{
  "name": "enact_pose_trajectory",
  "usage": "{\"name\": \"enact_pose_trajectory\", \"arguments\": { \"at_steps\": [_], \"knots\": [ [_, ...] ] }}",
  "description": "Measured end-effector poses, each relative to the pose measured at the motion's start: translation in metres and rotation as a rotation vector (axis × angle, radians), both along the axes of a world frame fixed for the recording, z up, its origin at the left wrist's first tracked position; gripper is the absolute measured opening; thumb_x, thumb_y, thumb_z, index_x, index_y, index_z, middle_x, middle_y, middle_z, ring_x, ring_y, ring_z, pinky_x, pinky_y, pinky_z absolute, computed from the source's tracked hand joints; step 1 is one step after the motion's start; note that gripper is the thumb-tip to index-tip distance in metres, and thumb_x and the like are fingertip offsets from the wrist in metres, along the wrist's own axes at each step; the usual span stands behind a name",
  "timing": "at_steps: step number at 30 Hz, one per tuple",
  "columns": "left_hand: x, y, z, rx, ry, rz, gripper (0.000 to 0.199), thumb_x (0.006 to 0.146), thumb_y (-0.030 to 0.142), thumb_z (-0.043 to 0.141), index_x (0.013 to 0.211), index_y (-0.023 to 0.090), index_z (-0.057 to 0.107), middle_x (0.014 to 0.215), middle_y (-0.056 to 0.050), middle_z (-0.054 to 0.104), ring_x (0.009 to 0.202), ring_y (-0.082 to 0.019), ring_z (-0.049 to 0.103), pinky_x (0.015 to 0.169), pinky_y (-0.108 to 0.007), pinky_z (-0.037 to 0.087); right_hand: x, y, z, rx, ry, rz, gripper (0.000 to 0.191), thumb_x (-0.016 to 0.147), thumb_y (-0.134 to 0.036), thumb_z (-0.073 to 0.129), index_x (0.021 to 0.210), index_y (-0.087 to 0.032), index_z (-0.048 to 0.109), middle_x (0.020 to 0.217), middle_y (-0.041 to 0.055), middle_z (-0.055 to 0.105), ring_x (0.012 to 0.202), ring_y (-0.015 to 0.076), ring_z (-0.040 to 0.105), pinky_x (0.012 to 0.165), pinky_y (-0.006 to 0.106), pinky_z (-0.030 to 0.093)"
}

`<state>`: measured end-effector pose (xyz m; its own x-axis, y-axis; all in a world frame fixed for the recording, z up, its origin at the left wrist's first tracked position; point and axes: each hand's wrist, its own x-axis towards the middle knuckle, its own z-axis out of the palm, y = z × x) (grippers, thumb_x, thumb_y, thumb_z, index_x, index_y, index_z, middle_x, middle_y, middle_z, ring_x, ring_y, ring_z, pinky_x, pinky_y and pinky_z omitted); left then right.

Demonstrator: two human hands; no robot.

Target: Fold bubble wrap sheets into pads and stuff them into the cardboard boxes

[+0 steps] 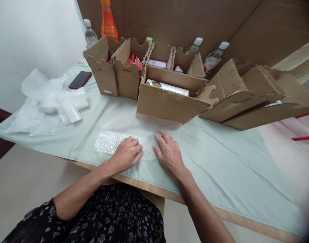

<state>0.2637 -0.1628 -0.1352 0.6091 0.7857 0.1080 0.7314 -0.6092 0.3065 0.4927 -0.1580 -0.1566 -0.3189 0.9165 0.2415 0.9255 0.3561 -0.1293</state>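
while bubble wrap (108, 141) is laid lengthwise left-right on the tablecloth (210, 165), it's touched mid-length by left hand (129, 151), fingers curled, pinch unreadable, and at right end by right hand (170, 153), fingers apart.

- Right of the right grip (171, 153), bare cloth on the desk (227, 168) leaves room for a sideways slide below the leaning cartons (268, 114).
- Straight ahead, the front carton (166, 103) stands just past the bubble wrap sheet (108, 140) and blocks a low forward reach.
- Between the left grip (127, 152) and the right one, a narrow gap lies over the sheet.
- Far left, the wrap pile (46, 106) obstructs; between it and the upright cartons (105, 79), a cloth lane leads up, with the phone (79, 80) at its far end.
- Behind the cartons, the cardboard panel (179, 20) closes off the back.
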Motion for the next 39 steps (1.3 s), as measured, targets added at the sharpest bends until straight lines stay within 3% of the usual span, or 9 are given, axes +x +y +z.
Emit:
{"name": "enact_pose_trajectory", "arguments": {
  "at_steps": [5,13,18,25,39],
  "knots": [
    [-0.004,0.0,0.0,-0.033,-0.038,-0.033,0.018,0.098,0.019,0.055,0.087,0.017,0.069,0.091,-0.009,0.066,0.09,-0.025,0.054,0.08,-0.039,0.046,0.002,0.006,0.001,0.006,-0.019,0.011,0.035,0.099,-0.031,0.053,0.13,-0.02,0.065,0.135,0.0151,0.066,0.101,0.0317,0.062,0.083,0.045,0.052],
    [-0.002,0.0,0.003,-0.046,-0.013,-0.035,0.023,0.099,0.019,0.053,0.082,0.016,0.068,0.087,-0.008,0.067,0.087,-0.024,0.059,0.08,-0.038,0.048,0.003,0.005,0.002,0.028,-0.035,0.027,0.029,0.098,-0.029,0.055,0.121,-0.021,0.072,0.126,0.0139,0.07,0.102,0.0313,0.06,0.081,0.044,0.051],
    [-0.003,-0.009,0.009,-0.122,-0.018,-0.078,0.025,0.099,0.02,0.053,0.078,0.017,0.066,0.082,-0.006,0.068,0.079,-0.021,0.062,0.076,-0.034,0.047,0.005,0.0,0.009,-0.022,-0.002,0.051,0.022,0.099,-0.028,0.055,0.105,-0.02,0.075,0.115,0.0111,0.073,0.095,0.0279,0.061,0.082,0.041,0.05],
    [-0.013,-0.017,0.009,-0.229,-0.072,-0.082,0.02,0.1,0.024,0.053,0.089,0.018,0.069,0.088,-0.005,0.07,0.085,-0.022,0.064,0.078,-0.035,0.049,0.005,-0.013,0.012,-0.054,0.039,0.04,0.019,0.099,-0.024,0.058,0.09,-0.019,0.074,0.098,0.008,0.073,0.086,0.0235,0.06,0.08,0.036,0.045],
    [-0.012,-0.015,0.01,-0.197,-0.192,-0.037,0.018,0.1,0.024,0.054,0.098,0.018,0.07,0.092,-0.006,0.071,0.091,-0.023,0.065,0.082,-0.037,0.053,0.011,-0.034,0.008,-0.092,0.05,0.001,0.026,0.1,-0.027,0.056,0.081,-0.02,0.072,0.081,0.0051,0.07,0.078,0.0211,0.06,0.075,0.034,0.04]
  ]
}}
